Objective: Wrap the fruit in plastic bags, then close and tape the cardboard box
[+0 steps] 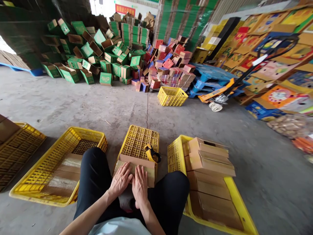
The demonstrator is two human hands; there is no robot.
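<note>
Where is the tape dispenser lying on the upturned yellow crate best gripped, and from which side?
Grip the tape dispenser by its yellow handle, coming from above on the right: it lies flat on the crate, the handle uppermost. The right hand is nearest, pressing the cardboard box.

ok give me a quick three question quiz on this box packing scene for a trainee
1. True or false: both hands lie flat on the cardboard box between the knees.
2. What rests on the upturned yellow crate, just right of that box? A) scissors B) tape dispenser C) marker
3. Fill in: the folded boxes are stacked in the crate on the person's ____ side.

Key
1. True: the left hand and right hand press side by side on its top.
2. B: the tape dispenser has a yellow body.
3. Right; the left crate holds flat cardboard.
</note>
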